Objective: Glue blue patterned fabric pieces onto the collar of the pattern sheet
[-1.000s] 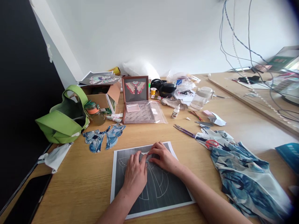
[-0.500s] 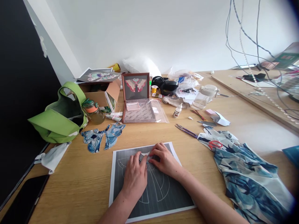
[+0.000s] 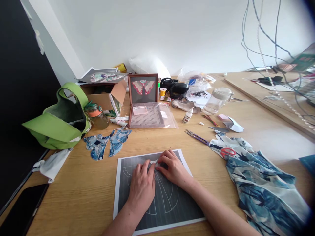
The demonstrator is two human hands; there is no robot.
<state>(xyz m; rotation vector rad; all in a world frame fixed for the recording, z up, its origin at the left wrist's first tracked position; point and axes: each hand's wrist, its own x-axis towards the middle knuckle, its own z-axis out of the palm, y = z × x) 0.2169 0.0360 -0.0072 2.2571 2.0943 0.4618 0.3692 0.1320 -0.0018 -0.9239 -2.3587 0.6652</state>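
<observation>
A dark sheet with a white border (image 3: 182, 205) lies on the wooden table, printed with pale curved outlines. Over its upper middle, my left hand (image 3: 142, 182) and my right hand (image 3: 172, 167) meet at the fingertips. Between them shows a small whitish piece (image 3: 153, 162), mostly covered by the fingers. Both hands have bent fingers pressed to this piece at the top of the outlines. Blue-and-white cut fabric pieces (image 3: 98, 147) lie to the left, beyond the sheet.
Purple-handled snips (image 3: 198, 137), a glue bottle (image 3: 188, 115) and red-handled scissors (image 3: 227, 152) lie right of centre. Patterned cloth (image 3: 265, 193) covers the right side. A framed collar picture (image 3: 143, 88) stands at the back. Left are a green bag (image 3: 56, 124) and a phone (image 3: 24, 209).
The camera view has shifted slightly. Both hands keep nearly the same place and pose on the sheet.
</observation>
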